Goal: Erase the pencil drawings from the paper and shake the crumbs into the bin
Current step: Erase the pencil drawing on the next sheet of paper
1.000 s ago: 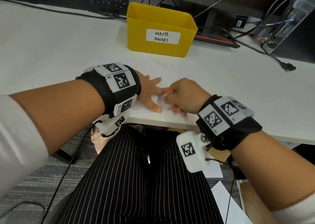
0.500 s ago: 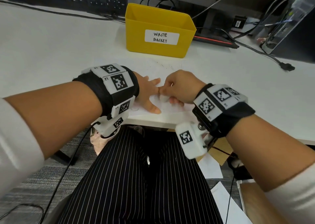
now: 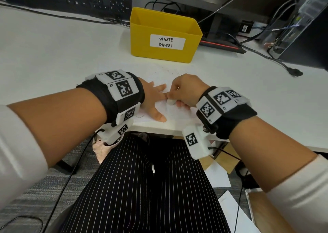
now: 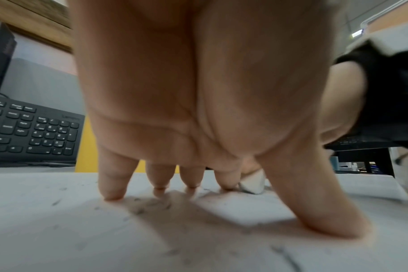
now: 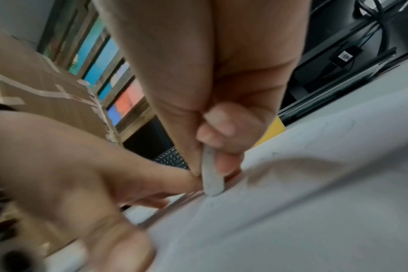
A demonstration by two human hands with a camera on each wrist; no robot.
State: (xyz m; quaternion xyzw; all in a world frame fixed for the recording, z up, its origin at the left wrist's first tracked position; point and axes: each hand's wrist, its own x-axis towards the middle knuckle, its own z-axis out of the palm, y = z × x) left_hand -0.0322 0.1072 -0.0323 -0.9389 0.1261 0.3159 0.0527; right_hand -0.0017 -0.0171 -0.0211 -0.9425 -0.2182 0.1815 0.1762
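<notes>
Left hand is spread flat pinning the paper to the tabletop; right hand pinches the eraser, its tip touching the sheet, looks like.

yellow bin label: "WASTE BASKET"; keyboard: "Lenovo"

Your left hand lies flat, fingers spread, pressing the paper at the near edge of the white desk. Your right hand pinches a white eraser onto the sheet. Yellow bin labelled "WASTE BASKET" stands behind; dark crumbs lie between.
</notes>
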